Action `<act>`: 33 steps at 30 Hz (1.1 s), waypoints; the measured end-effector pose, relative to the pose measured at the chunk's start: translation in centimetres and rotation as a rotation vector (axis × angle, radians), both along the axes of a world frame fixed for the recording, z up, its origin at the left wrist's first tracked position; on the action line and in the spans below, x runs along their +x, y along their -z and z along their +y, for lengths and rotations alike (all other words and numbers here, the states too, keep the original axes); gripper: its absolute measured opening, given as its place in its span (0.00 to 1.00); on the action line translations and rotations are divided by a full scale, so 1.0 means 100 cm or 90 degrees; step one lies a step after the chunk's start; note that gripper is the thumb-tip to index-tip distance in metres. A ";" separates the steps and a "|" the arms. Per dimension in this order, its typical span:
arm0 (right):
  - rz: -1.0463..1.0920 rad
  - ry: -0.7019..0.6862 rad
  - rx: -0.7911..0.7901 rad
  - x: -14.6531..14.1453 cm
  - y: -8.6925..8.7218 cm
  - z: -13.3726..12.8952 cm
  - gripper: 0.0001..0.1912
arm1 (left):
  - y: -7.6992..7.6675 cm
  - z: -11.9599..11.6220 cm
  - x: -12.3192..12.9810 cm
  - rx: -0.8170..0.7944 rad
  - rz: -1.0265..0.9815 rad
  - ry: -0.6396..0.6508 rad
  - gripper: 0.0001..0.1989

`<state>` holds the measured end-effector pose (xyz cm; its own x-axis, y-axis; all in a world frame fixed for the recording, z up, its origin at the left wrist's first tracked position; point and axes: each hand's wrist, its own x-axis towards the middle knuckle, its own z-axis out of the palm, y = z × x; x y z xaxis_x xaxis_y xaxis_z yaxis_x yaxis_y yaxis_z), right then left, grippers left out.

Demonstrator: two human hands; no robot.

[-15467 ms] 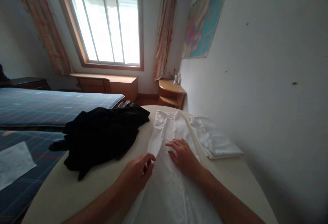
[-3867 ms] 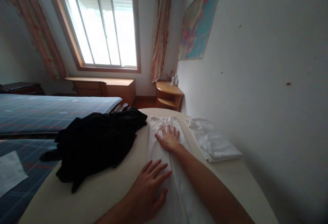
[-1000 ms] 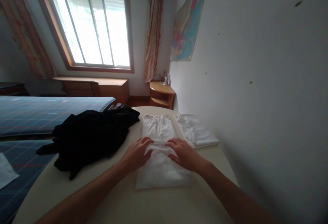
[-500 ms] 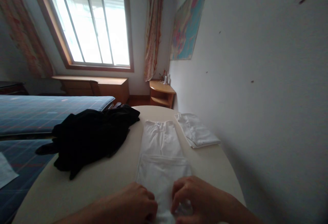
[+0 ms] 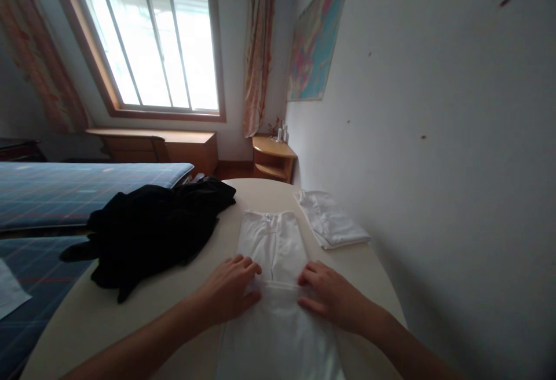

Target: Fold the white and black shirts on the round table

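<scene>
White trousers [image 5: 278,333] lie lengthwise on the round cream table [image 5: 169,316], with the waistband at the far end and the legs folded back over the upper part. At the left end of the folded edge rests my left hand [image 5: 230,287], its thumb and fingers apart. My right hand [image 5: 330,296] touches the right end of that same edge, also with fingers and thumb spread. Neither hand visibly grips the cloth. A folded white garment [image 5: 334,220] sits beyond my right hand, and a crumpled black garment [image 5: 152,229] lies to the left.
A bed with a blue plaid mattress [image 5: 87,189] adjoins the table on the left. The white wall [image 5: 456,206] runs close along the right side. Beyond the table stand a small wooden corner shelf [image 5: 275,148] and a low wooden desk [image 5: 186,142] under the window.
Both hands have moved forward, away from me, along the trousers to the folded edge, and their curled fingers have spread. The folded edge now lies slightly nearer to me.
</scene>
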<state>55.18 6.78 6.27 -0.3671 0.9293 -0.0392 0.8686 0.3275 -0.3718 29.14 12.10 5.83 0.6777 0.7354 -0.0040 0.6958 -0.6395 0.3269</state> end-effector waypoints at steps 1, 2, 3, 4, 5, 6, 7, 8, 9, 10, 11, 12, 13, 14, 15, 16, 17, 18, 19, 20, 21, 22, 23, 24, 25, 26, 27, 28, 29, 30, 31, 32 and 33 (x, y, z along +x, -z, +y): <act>0.002 -0.008 -0.004 0.000 0.000 0.000 0.08 | 0.001 0.001 -0.001 -0.008 -0.004 0.001 0.14; 0.000 -0.015 -0.008 -0.001 0.000 0.000 0.07 | 0.003 0.001 -0.001 -0.018 -0.010 0.006 0.13; -0.004 -0.019 -0.012 -0.002 -0.001 -0.001 0.06 | 0.004 0.000 -0.002 -0.028 -0.017 0.012 0.11; -0.006 -0.020 -0.018 -0.003 -0.002 -0.002 0.06 | 0.004 0.000 -0.003 -0.036 -0.025 0.016 0.10; -0.003 -0.018 -0.025 -0.004 -0.004 -0.003 0.06 | 0.005 -0.001 -0.004 -0.043 -0.033 0.018 0.09; 0.006 -0.014 -0.032 -0.006 -0.005 -0.003 0.06 | 0.006 -0.001 -0.006 -0.051 -0.040 0.019 0.09; 0.021 -0.009 -0.037 -0.007 -0.005 -0.003 0.07 | 0.007 -0.002 -0.007 -0.061 -0.046 0.018 0.09; 0.039 -0.004 -0.038 -0.007 -0.005 -0.003 0.08 | 0.007 -0.002 -0.008 -0.074 -0.053 0.015 0.10; 0.059 -0.002 -0.038 -0.008 -0.004 -0.003 0.09 | 0.008 -0.003 -0.009 -0.087 -0.058 0.015 0.11; 0.078 -0.004 -0.038 -0.008 -0.003 -0.002 0.09 | 0.008 -0.003 -0.010 -0.101 -0.061 0.017 0.12; 0.095 -0.011 -0.039 -0.008 -0.001 -0.001 0.10 | 0.007 -0.003 -0.011 -0.112 -0.065 0.020 0.12; 0.112 -0.023 -0.043 -0.007 -0.001 0.002 0.10 | 0.006 -0.003 -0.012 -0.120 -0.072 0.022 0.12; 0.129 -0.036 -0.050 -0.006 -0.001 0.004 0.10 | 0.003 -0.001 -0.013 -0.125 -0.084 0.021 0.12; 0.145 -0.045 -0.058 -0.004 -0.002 0.008 0.09 | -0.001 0.001 -0.014 -0.128 -0.099 0.015 0.12; 0.160 -0.048 -0.064 -0.002 -0.005 0.013 0.09 | -0.007 0.005 -0.015 -0.131 -0.116 0.006 0.12; 0.173 -0.043 -0.063 0.001 -0.009 0.018 0.09 | -0.014 0.010 -0.015 -0.135 -0.132 -0.004 0.12; 0.184 -0.034 -0.056 0.004 -0.015 0.025 0.10 | -0.022 0.017 -0.016 -0.137 -0.147 -0.012 0.13; 0.191 -0.023 -0.043 0.007 -0.022 0.034 0.11 | -0.030 0.025 -0.016 -0.137 -0.158 -0.018 0.13; 0.196 -0.013 -0.024 0.010 -0.030 0.043 0.12 | -0.038 0.035 -0.016 -0.132 -0.169 -0.021 0.14; 0.200 -0.005 -0.002 0.012 -0.037 0.054 0.13 | -0.046 0.046 -0.015 -0.120 -0.182 -0.027 0.15; 0.203 0.001 0.024 0.014 -0.044 0.065 0.14 | -0.052 0.057 -0.014 -0.102 -0.196 -0.030 0.16; 0.208 0.006 0.054 0.016 -0.050 0.078 0.14 | -0.058 0.070 -0.011 -0.077 -0.213 -0.034 0.16; 0.214 0.011 0.087 0.017 -0.053 0.091 0.13 | -0.061 0.082 -0.009 -0.051 -0.227 -0.030 0.16; 0.223 0.015 0.123 0.018 -0.054 0.104 0.12 | -0.063 0.095 -0.005 -0.018 -0.235 -0.031 0.16; 0.236 0.017 0.152 0.019 -0.052 0.118 0.11 | -0.062 0.107 -0.002 0.019 -0.231 -0.041 0.15; 0.246 0.014 0.172 0.020 -0.047 0.132 0.11 | -0.059 0.118 0.002 0.057 -0.213 -0.059 0.15; 0.252 0.011 0.186 0.020 -0.039 0.145 0.11 | -0.053 0.128 0.005 0.087 -0.190 -0.083 0.14; 0.254 0.013 0.186 0.021 -0.029 0.156 0.12 | -0.044 0.137 0.008 0.104 -0.163 -0.105 0.14; 0.251 0.020 0.179 0.021 -0.016 0.166 0.14 | -0.034 0.145 0.010 0.112 -0.135 -0.129 0.15; 0.242 0.035 0.168 0.022 -0.002 0.174 0.16 | -0.022 0.151 0.011 0.111 -0.118 -0.143 0.15; 0.228 0.044 0.154 0.022 0.012 0.179 0.18 | -0.009 0.155 0.012 0.109 -0.107 -0.152 0.16; 0.216 0.050 0.146 0.021 0.025 0.182 0.20 | 0.003 0.158 0.012 0.107 -0.098 -0.157 0.17; 0.210 0.056 0.140 0.021 0.037 0.184 0.20 | 0.015 0.159 0.011 0.107 -0.095 -0.161 0.17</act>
